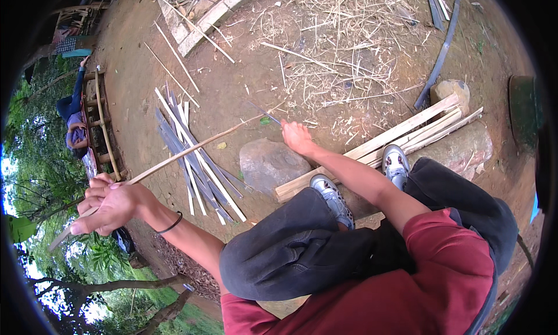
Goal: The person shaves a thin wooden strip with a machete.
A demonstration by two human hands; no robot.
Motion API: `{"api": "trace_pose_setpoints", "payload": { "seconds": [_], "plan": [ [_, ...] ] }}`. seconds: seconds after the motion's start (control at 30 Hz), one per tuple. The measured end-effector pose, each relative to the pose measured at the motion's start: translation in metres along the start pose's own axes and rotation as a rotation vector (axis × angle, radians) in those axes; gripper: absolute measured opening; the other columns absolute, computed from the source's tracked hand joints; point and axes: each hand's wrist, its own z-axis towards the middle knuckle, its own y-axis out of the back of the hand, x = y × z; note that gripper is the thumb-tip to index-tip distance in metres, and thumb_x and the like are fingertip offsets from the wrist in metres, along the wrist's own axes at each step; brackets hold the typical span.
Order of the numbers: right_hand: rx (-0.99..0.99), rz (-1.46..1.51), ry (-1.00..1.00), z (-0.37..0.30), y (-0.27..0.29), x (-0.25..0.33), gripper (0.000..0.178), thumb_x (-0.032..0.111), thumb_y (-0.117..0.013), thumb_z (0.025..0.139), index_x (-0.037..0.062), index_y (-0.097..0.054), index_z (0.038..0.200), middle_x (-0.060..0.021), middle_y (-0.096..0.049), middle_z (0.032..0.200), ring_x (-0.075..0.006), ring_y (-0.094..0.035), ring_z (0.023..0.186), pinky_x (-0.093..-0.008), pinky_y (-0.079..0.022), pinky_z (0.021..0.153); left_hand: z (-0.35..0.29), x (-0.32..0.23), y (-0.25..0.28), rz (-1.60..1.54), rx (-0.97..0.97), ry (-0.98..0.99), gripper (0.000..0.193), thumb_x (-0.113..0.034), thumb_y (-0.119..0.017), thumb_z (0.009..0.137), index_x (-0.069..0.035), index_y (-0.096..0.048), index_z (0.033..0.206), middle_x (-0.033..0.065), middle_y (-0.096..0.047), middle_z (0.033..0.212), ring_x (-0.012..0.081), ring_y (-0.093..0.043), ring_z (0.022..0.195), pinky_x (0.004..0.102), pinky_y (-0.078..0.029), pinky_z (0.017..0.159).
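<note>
My left hand (107, 204), out at the left, is closed around a long, thin wooden or bamboo strip (192, 149). One end of the strip sticks out past my thumb; the rest slants up and right over the ground. My right hand (297, 138) grips a thin-bladed knife (271, 117), its handle mostly hidden in my fist. The blade lies across or right beside the strip near its far end; whether they touch I cannot tell. Below the strip, a pile of dark and pale strips (203, 178) lies on the dirt.
A rounded stone (267, 166) stands beside pale split lengths of wood (401, 129) near my shoes. Shavings (354, 33) litter the ground ahead. Dark strips (444, 50) lie far right, near a green container (525, 114). A person (75, 126) reclines on a bench at left.
</note>
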Motion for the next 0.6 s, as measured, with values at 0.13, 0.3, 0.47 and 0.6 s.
{"api": "trace_pose_setpoints", "payload": {
  "seconds": [0.13,0.3,0.47,0.6],
  "plan": [
    [0.099,-0.012,-0.207,0.031,-0.013,-0.04,0.022,0.014,-0.055,0.085,0.0001,-0.068,0.097,-0.0248,-0.066,0.101,-0.0352,-0.066,0.099,-0.0444,-0.054,0.082,0.006,0.015,0.012,-0.03,-0.039,0.018,0.062,-0.063,-0.03,0.096,-0.016,-0.018,0.057,-0.0029,-0.015,0.049,0.0122,-0.017,0.044,0.0257,-0.022,0.04],
    [0.053,0.229,-0.283,0.002,0.032,-0.045,0.035,0.024,-0.062,0.08,-0.0093,-0.065,0.092,-0.0295,-0.065,0.094,-0.0367,-0.066,0.092,-0.0424,-0.054,0.078,0.01,0.018,0.01,-0.01,-0.07,-0.005,0.059,-0.055,-0.03,0.099,-0.017,-0.023,0.055,-0.0035,-0.02,0.045,0.0099,-0.023,0.037,0.0251,-0.027,0.033],
    [0.026,0.383,-0.172,0.001,0.085,0.023,0.048,0.031,-0.077,0.074,-0.0092,-0.063,0.096,-0.0059,-0.054,0.053,-0.015,-0.053,0.046,-0.0344,-0.044,0.045,0.023,0.031,0.004,-0.081,0.056,0.011,0.056,-0.051,-0.026,0.101,-0.014,-0.027,0.058,-0.0054,-0.024,0.046,0.0082,-0.028,0.034,0.0229,-0.029,0.031],
    [0.008,0.652,0.185,-0.004,0.123,0.089,0.049,0.031,-0.083,0.069,-0.0029,-0.067,0.101,0.0006,-0.053,0.055,-0.0081,-0.049,0.05,-0.029,-0.041,0.048,0.041,0.017,-0.011,-0.165,0.195,-0.023,0.052,-0.045,-0.023,0.101,-0.014,-0.029,0.06,-0.0048,-0.023,0.045,0.0072,-0.026,0.034,0.0235,-0.023,0.028]
  ]
}}
